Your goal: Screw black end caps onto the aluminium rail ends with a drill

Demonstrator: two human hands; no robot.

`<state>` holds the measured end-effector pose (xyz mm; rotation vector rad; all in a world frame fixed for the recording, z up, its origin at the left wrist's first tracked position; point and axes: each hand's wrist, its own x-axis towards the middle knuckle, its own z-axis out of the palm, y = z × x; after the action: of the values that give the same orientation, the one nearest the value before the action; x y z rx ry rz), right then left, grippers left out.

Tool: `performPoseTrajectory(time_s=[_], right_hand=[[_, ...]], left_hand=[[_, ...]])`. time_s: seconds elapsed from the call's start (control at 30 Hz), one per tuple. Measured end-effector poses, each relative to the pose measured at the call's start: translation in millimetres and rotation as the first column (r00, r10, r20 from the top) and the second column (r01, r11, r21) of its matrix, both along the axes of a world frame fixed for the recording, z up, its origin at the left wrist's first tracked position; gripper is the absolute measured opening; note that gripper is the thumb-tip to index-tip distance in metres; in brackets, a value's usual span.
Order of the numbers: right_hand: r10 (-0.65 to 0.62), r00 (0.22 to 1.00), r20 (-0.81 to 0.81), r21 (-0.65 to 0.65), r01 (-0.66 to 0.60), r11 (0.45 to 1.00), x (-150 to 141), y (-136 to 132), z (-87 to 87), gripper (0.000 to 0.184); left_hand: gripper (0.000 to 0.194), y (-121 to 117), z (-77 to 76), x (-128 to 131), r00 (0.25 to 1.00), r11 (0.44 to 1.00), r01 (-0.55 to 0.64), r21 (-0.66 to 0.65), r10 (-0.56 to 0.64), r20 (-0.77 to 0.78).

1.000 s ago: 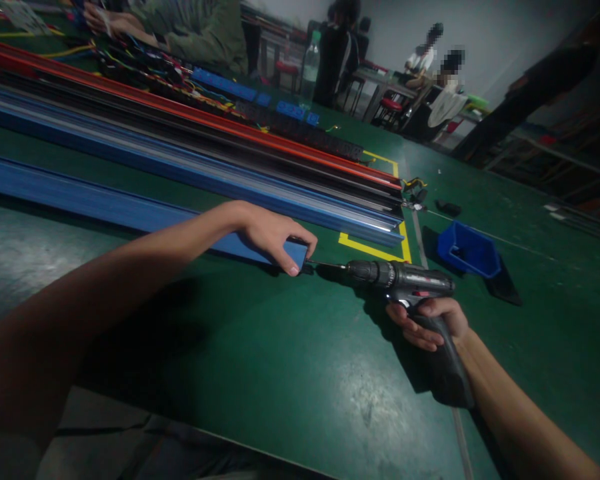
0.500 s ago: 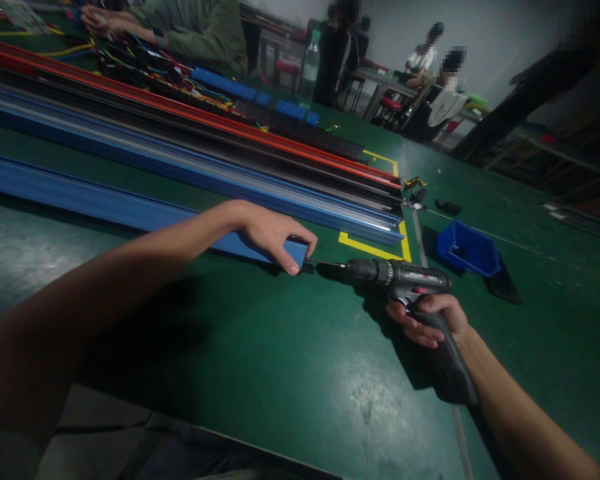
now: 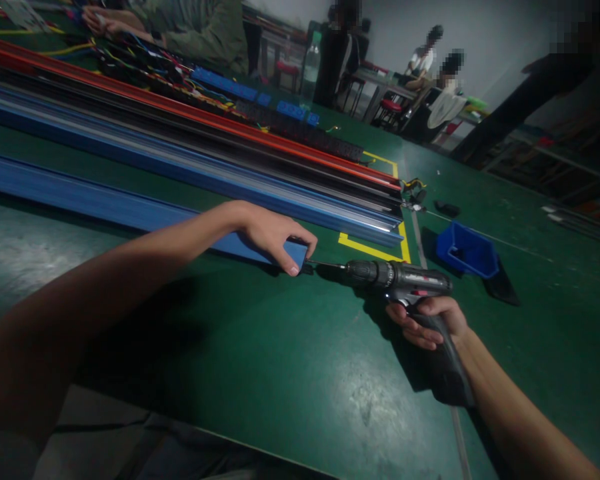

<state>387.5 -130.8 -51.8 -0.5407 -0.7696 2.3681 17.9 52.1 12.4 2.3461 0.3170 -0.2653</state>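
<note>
A long blue profile [image 3: 105, 200] lies across the green table, its right end under my left hand [image 3: 275, 237]. The thumb and fingers of that hand grip the end from both sides, beside a small black end piece [image 3: 307, 267]. My right hand [image 3: 433, 323] is wrapped around the handle of a black cordless drill [image 3: 380, 272], with fingers near its trigger. The drill points left, and its long thin bit [image 3: 327, 265] reaches the end of the profile. Whether a screw sits at the tip is too small to tell.
Behind lie several more blue, black and orange profiles [image 3: 230, 127], ending near yellow tape [image 3: 375, 253]. A blue bin [image 3: 467, 250] stands right of them, beyond the drill. Wires and blue socket strips [image 3: 225, 83] lie farther back, where a person in a green sleeve [image 3: 205, 33] works.
Almost nothing differs. Both hands, the drill and the blue profile keep their places; the view shifts very slightly.
</note>
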Motion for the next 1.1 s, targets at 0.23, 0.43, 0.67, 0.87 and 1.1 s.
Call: performPoseTrajectory(time_s=[0.23, 0.43, 0.67, 0.87, 1.1], right_hand=[[-0.018, 1.000, 0.011, -0.002, 0.018, 1.000, 0.0, -1.0, 0.8, 0.028], [-0.002, 1.000, 0.004, 0.009, 0.002, 1.000, -1.3, 0.8, 0.1, 0.031], [-0.010, 1.000, -0.005, 0.002, 0.010, 1.000, -0.9, -0.2, -1.1, 0.031], [-0.004, 1.000, 0.008, 0.009, 0.004, 1.000, 0.5, -0.3, -1.9, 0.028], [-0.010, 1.000, 0.017, 0.013, 0.010, 1.000, 1.6, -1.7, -2.1, 0.026]], left_hand=[[0.048, 1.0, -1.4, -0.3, 1.000, 1.000, 0.016, 0.007, -0.016, 0.009], [0.050, 1.6, -0.9, -0.3, 1.000, 1.000, 0.008, 0.001, -0.008, -0.005], [0.048, 0.8, -0.5, -0.1, 1.000, 1.000, 0.019, -0.004, -0.019, 0.011], [0.051, -0.5, -0.1, -0.1, 1.000, 1.000, 0.002, -0.021, -0.002, -0.001], [0.051, -0.9, 0.0, 0.0, 1.000, 1.000, -0.008, -0.027, 0.009, 0.013]])
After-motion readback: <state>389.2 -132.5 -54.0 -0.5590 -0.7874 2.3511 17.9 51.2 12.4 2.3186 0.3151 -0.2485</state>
